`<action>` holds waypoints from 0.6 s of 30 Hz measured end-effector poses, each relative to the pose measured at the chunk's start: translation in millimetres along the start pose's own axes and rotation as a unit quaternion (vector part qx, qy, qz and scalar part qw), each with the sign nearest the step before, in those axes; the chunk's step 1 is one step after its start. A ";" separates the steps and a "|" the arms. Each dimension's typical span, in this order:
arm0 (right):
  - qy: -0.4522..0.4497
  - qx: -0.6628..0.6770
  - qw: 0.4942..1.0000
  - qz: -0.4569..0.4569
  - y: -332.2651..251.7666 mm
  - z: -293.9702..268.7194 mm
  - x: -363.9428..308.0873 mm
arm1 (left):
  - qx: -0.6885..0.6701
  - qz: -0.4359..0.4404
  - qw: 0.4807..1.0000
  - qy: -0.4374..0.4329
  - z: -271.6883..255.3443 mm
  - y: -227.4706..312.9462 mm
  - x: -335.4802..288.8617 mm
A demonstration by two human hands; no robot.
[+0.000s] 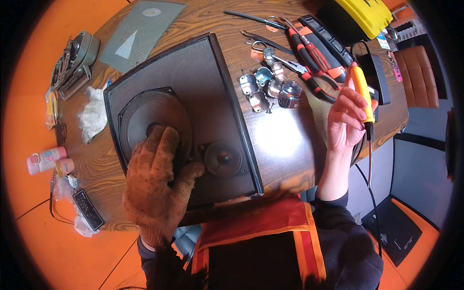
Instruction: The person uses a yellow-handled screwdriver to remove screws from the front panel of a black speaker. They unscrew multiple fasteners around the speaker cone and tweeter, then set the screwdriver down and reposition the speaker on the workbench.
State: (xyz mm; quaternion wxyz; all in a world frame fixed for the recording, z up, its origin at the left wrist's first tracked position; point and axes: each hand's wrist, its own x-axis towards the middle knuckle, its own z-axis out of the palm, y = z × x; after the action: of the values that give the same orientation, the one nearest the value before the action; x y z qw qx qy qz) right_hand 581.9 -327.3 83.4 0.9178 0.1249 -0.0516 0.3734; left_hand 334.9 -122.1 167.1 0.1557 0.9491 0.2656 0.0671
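A dark loudspeaker box (pixel 195 65) lies face up on the wooden table in front of me. Its large round woofer (pixel 145 108) is partly hidden by my left hand (pixel 157 188), which wears a brown work glove. The fingers lie stretched over the cone, with the thumb apart, pointing toward the small tweeter (pixel 224 158). Off the table's right side, my bare right hand (pixel 345 116) is closed around the yellow handle of a screwdriver (pixel 360 94). Its long thin metal shaft points down, away from the box.
Metal caps (pixel 270 82) and several screws lie right of the box. Beyond them are pliers (pixel 295 65), a red-handled screwdriver (pixel 314 50) and a yellow case (pixel 367 17). A mesh grille (pixel 142 36) lies at the far left, near a green-grey tin (pixel 87 50). A black cable (pixel 374 212) hangs at right.
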 end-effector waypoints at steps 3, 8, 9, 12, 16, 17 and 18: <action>0.011 0.000 1.000 0.003 3.9 0.5 0.0 | 0.037 0.033 0.999 -0.002 3.7 -0.5 3.1; 0.025 0.015 0.999 0.017 9.3 -1.5 -2.1 | 0.033 0.056 0.998 0.010 7.1 -2.6 3.8; 0.028 0.014 0.999 0.021 9.4 -1.8 -2.5 | 0.030 0.060 0.998 0.010 7.4 -3.1 3.6; 0.032 0.003 0.999 0.002 7.6 -2.2 -2.2 | 0.062 0.065 0.996 0.003 7.2 -4.0 3.1; 0.040 0.031 0.999 -0.006 4.1 -1.4 -0.9 | 0.050 0.055 0.997 -0.036 3.7 -6.3 -3.5; 0.041 0.029 0.999 -0.008 3.7 -1.3 -0.7 | 0.059 0.064 0.996 -0.037 3.1 -7.1 -7.1; 0.038 0.031 0.999 -0.009 3.4 -1.0 -0.6 | 0.072 0.058 0.995 -0.046 2.6 -7.3 -12.1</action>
State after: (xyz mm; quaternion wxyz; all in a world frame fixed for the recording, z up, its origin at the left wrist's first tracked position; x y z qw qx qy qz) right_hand 579.1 -325.1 83.0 0.9180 0.1393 -0.0042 0.3713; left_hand 321.7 -123.2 161.8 0.0948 0.9738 0.2065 0.0128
